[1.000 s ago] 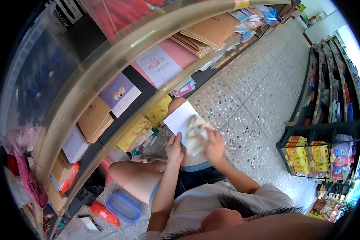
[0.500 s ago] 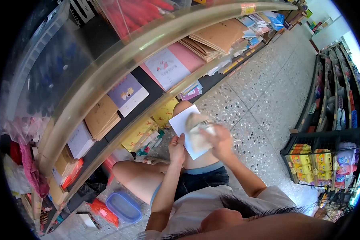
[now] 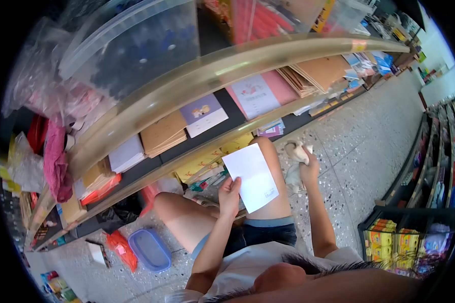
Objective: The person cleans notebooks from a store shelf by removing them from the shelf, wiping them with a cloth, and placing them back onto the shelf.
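My left hand [image 3: 230, 196] grips a white booklet [image 3: 253, 177] by its left edge, thumb on top. The booklet lies tilted over my right thigh, a small printed mark near its lower corner. Off to the right of my knee, my right hand [image 3: 310, 167] is closed around a crumpled beige cloth [image 3: 294, 174], which hangs down above the floor, apart from the booklet. The fingers of that hand are partly hidden by the cloth.
In front of me, a low shelf [image 3: 232, 103] carries a purple-and-white notebook [image 3: 203, 115], a pink notebook [image 3: 278, 90] and brown paper-covered stacks [image 3: 162, 136]. A blue plastic basin [image 3: 150, 250] and a red bag [image 3: 121, 251] lie on the floor at left. Shelving with yellow bottles [image 3: 380, 240] stands at right.
My right hand has moved the cloth off the booklet and out to the right, uncovering the white face. The left hand keeps its hold. The head view has shifted.
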`<state>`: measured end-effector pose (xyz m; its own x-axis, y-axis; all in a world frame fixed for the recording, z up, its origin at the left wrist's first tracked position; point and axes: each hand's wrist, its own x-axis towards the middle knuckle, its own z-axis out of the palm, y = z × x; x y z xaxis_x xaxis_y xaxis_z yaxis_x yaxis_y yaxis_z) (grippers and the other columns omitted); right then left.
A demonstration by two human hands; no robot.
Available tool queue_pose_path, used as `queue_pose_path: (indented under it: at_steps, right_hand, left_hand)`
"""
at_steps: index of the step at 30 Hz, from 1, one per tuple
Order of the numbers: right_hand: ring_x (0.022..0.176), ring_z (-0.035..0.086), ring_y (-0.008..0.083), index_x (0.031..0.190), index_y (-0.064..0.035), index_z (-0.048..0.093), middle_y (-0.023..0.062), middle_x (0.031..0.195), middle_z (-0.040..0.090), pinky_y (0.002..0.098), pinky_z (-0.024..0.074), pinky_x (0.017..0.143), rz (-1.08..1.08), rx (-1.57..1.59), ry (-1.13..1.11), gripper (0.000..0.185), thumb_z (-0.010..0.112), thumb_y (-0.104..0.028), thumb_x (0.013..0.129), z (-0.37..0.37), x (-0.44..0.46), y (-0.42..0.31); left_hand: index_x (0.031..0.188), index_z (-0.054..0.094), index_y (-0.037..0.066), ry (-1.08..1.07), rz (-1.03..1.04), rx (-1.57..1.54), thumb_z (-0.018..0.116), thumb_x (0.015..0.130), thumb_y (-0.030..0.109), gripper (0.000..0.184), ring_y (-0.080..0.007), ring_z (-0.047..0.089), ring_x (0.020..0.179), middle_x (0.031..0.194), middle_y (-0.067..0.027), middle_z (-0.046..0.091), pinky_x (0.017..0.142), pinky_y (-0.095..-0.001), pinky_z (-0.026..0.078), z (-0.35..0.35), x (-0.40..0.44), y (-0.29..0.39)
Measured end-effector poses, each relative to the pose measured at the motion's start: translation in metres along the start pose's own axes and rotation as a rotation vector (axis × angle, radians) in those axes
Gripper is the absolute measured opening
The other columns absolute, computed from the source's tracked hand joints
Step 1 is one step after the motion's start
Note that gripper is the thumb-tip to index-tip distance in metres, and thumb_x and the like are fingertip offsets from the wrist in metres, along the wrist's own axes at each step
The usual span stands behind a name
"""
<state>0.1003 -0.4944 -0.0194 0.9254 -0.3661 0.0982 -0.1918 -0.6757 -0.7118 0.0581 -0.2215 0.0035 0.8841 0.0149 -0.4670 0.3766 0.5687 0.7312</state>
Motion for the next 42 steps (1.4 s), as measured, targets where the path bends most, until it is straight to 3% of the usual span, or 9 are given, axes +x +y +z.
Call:
queue_pose_path:
  at_steps: [7,8,11,14,18,24,30,39,42]
  right_hand:
    - [0.095,0.063,0.0251,0.117,-0.0054,0.061,0.0173,0.107,0.062,0.0298,0.0490,0.081,-0.321,0.375,-0.099,0.045,0.054,0.009,0.075,0.020,-0.048,-0.182]
    - [0.094,0.063,0.0236,0.117,-0.0038,0.060,0.0164,0.107,0.063,0.0299,0.0501,0.079,-0.112,0.597,-0.268,0.042,0.054,0.007,0.077,0.032,-0.054,-0.184]
    - [0.092,0.064,0.0207,0.116,-0.0005,0.058,0.0144,0.108,0.063,0.0303,0.0522,0.077,0.517,1.170,-0.756,0.036,0.054,0.005,0.080,0.077,-0.072,-0.185]
    - [0.092,0.065,0.0208,0.116,-0.0005,0.058,0.0142,0.108,0.063,0.0306,0.0526,0.077,0.760,1.406,-0.941,0.036,0.054,0.004,0.080,0.112,-0.085,-0.202]
    - [0.091,0.065,0.0208,0.116,-0.0004,0.058,0.0140,0.108,0.063,0.0309,0.0530,0.076,0.823,1.493,-0.996,0.036,0.054,0.003,0.081,0.142,-0.095,-0.229]
    - [0.090,0.065,0.0209,0.116,-0.0003,0.057,0.0136,0.107,0.063,0.0314,0.0536,0.075,0.815,1.489,-0.965,0.035,0.054,0.002,0.082,0.159,-0.099,-0.243]
    - [0.089,0.066,0.0210,0.116,-0.0001,0.056,0.0133,0.107,0.063,0.0319,0.0543,0.074,0.796,1.458,-0.878,0.034,0.054,0.001,0.082,0.160,-0.100,-0.240]
    - [0.089,0.066,0.0228,0.119,0.0015,0.053,0.0145,0.105,0.064,0.0351,0.0556,0.074,0.627,1.163,-0.860,0.036,0.054,-0.003,0.083,0.157,-0.097,-0.257]
    - [0.088,0.066,0.0255,0.115,0.0036,0.053,0.0150,0.104,0.064,0.0374,0.0557,0.075,0.626,1.204,-0.863,0.038,0.058,0.004,0.078,0.162,-0.090,-0.256]
  left_hand:
    - [0.104,0.063,-0.003,0.170,0.452,0.550,0.059,0.091,0.014,0.021,-0.0041,0.057,0.066,0.079,-0.0043,0.067,0.058,-0.0201,0.045,0.024,-0.043,0.081]
    - [0.102,0.064,-0.002,0.201,0.441,0.587,0.061,0.089,0.015,0.022,-0.0070,0.061,0.067,0.080,-0.0090,0.068,0.058,-0.0232,0.048,0.034,-0.055,0.092]
    - [0.103,0.063,-0.001,0.225,0.841,1.045,0.062,0.085,0.010,0.021,-0.0302,0.067,0.074,0.087,-0.0199,0.067,0.067,-0.0353,0.053,0.033,-0.063,0.100]
    - [0.104,0.064,0.000,0.228,0.897,1.229,0.060,0.086,0.009,0.020,-0.0280,0.068,0.076,0.090,-0.0195,0.066,0.067,-0.0352,0.053,0.011,-0.068,0.097]
    - [0.101,0.064,0.000,0.311,0.742,1.038,0.060,0.084,0.008,0.018,-0.0284,0.066,0.073,0.085,-0.0186,0.066,0.063,-0.0350,0.052,-0.025,-0.092,0.105]
    - [0.106,0.062,-0.002,0.617,0.602,0.824,0.062,0.087,0.011,0.023,-0.0149,0.061,0.070,0.081,-0.0085,0.066,0.060,-0.0261,0.050,-0.078,-0.115,0.123]
    - [0.111,0.060,-0.004,0.320,0.180,0.220,0.058,0.092,0.012,0.025,-0.0119,0.063,0.073,0.087,-0.0063,0.067,0.064,-0.0241,0.051,-0.133,-0.121,0.097]
    - [0.112,0.059,-0.003,0.399,0.352,-0.034,0.054,0.093,0.008,0.023,-0.0146,0.067,0.076,0.092,-0.0101,0.067,0.068,-0.0230,0.055,-0.145,-0.105,0.115]
    - [0.112,0.059,-0.003,0.460,0.431,-0.069,0.054,0.092,0.006,0.022,-0.0146,0.066,0.075,0.091,-0.0095,0.067,0.067,-0.0228,0.054,-0.160,-0.092,0.128]
